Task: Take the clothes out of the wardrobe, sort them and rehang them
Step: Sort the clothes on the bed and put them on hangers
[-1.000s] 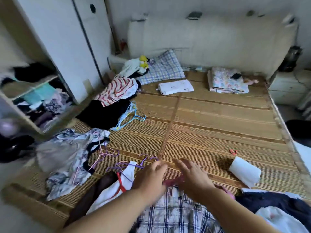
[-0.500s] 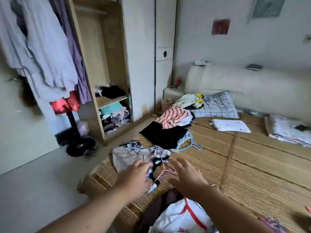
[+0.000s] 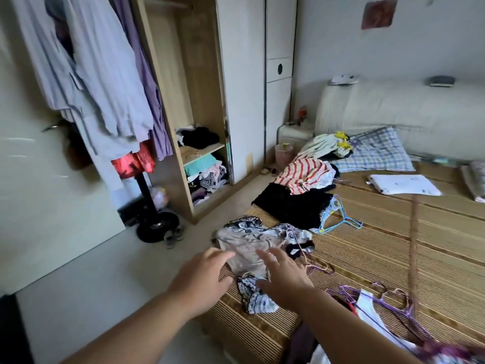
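Reaching forward over the near corner of the bed, both hands are spread with fingers extended and nothing grasped: the left hand [image 3: 203,275] hovers at the edge of a crumpled beige and patterned garment [image 3: 258,245], its fingertips at the cloth's near-left border, while the right hand [image 3: 284,274] is held palm-down over the garment's lower portion; whether either palm actually touches the fabric cannot be told. The garment lies on the woven bamboo mat [image 3: 380,258] covering the bed, with thin pink hangers [image 3: 319,267] tangled just beside its right side. Nearer the camera, to the right, purple hangers [image 3: 391,302] rest on a white item with red trim [image 3: 367,308]. Further up the mat sit a black garment [image 3: 291,206], a red-and-white striped garment [image 3: 305,174] on top of it, and light blue hangers [image 3: 338,219] touching the black cloth's right edge. A checked pillow [image 3: 378,153] lies near the headboard. To the left stands the open wardrobe [image 3: 189,101], its lower shelves holding folded and loose clothes [image 3: 207,174]; pale shirts [image 3: 105,82] hang on a stand in front of it.
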{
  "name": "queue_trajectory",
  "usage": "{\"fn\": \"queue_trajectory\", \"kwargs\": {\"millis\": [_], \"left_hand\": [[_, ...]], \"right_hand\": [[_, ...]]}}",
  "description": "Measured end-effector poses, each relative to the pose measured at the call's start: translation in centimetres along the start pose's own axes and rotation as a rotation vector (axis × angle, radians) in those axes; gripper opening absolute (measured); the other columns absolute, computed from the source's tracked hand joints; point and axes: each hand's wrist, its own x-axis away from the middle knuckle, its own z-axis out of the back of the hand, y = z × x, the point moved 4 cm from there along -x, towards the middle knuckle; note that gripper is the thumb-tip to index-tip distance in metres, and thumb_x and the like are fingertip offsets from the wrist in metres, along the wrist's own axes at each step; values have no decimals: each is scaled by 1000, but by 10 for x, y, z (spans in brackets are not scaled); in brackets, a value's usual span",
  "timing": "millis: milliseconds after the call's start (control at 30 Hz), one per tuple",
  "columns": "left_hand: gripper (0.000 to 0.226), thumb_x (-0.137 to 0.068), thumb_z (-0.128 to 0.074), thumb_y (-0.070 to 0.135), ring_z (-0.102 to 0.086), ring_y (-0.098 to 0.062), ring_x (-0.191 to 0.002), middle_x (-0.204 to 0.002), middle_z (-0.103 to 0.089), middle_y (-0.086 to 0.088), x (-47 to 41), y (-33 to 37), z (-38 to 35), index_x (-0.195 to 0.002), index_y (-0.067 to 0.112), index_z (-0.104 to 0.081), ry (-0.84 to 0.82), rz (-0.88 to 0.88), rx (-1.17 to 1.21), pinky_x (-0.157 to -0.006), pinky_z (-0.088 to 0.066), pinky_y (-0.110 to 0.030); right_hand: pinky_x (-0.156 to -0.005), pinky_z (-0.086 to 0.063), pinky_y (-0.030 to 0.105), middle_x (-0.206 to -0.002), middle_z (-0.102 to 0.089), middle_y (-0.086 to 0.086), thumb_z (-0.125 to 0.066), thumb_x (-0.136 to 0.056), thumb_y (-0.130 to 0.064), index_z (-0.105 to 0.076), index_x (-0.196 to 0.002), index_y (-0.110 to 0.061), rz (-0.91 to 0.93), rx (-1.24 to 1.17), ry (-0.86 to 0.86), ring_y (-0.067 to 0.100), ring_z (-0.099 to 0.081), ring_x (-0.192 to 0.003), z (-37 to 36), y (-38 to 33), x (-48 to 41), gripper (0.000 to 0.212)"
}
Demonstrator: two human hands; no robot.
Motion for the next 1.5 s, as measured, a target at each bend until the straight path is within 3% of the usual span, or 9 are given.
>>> {"fn": "queue_trajectory", "kwargs": {"millis": [267, 567, 700, 800, 1067, 1267, 1333, 1400, 1500], "left_hand": [[54, -85, -57, 41, -49, -15, -120, -138, -46, 8, -93, -84, -44, -137, 36, -42, -124, 66, -7, -96, -44, -31], [54, -87, -56, 37, -51, -15, -121, -142, -46, 7, -264, -107, -117, -139, 34, -41, -354, -26, 21, -97, -47, -34], [51, -89, -56, 37, -59, -10, -104, -136, -49, 10, -314, -95, -150, -137, 39, -39, -448, -72, 32, -83, -54, -31], [52, -91, -56, 32, -60, -3, -81, -132, -49, 11, -345, -79, -180, -139, 39, -38, -517, -133, 35, -69, -57, -24], [50, -92, -54, 31, -48, 0, -70, -138, -48, 1, -410, -42, -277, -139, 36, -38, -650, -358, 6, -51, -36, -11], [52, -91, -54, 31, -47, -1, -70, -149, -35, 1, -430, -64, -352, -140, 37, -37, -756, -461, -13, -66, -44, -13], [54, -90, -55, 32, -55, -8, -92, -149, -35, -2, -436, -77, -374, -141, 36, -36, -801, -495, -31, -86, -47, -21], [56, -90, -55, 33, -48, -17, -122, -149, -34, -2, -443, -89, -393, -142, 37, -35, -843, -512, -59, -106, -39, -30], [55, -89, -54, 34, -41, -15, -130, -147, -37, 2, -453, -109, -419, -141, 38, -37, -854, -539, -75, -109, -34, -29]], "right_hand": [[-114, -19, 46, -156, -13, -5, -53, -89, -48, -12, -147, -38, -129, -95, -42, 18, -27, -139, -39, 23, -100, 72], [-103, -40, 45, -153, -22, -2, -54, -89, -47, -19, -145, -40, -428, -190, -71, 18, -45, -125, -41, 128, -209, 66], [-95, -46, 38, -153, -22, -2, -55, -87, -46, -20, -145, -37, -585, -228, -60, 20, -46, -123, -47, 180, -220, 68], [-100, -43, 41, -151, -25, -1, -57, -85, -46, -21, -145, -38, -707, -283, -44, 21, -43, -128, -58, 211, -213, 70], [-104, -40, 36, -146, -31, 1, -57, -87, -42, -22, -146, -36, -883, -397, 13, 21, -40, -130, -118, 259, -212, 69], [-102, -42, 32, -147, -39, -3, -53, -90, -32, -26, -145, -37, -944, -436, 46, 18, -43, -130, -180, 280, -249, 62], [-100, -42, 31, -142, -45, 0, -51, -89, -28, -29, -145, -34, -1017, -468, 40, 19, -47, -127, -208, 290, -263, 60], [-97, -45, 31, -134, -53, 3, -50, -88, -26, -36, -141, -29, -1076, -483, 26, 21, -52, -121, -233, 300, -274, 55], [-87, -49, 31, -118, -62, 4, -49, -86, -24, -49, -128, -26, -1151, -417, -14, 23, -59, -109, -269, 313, -284, 42]]}}
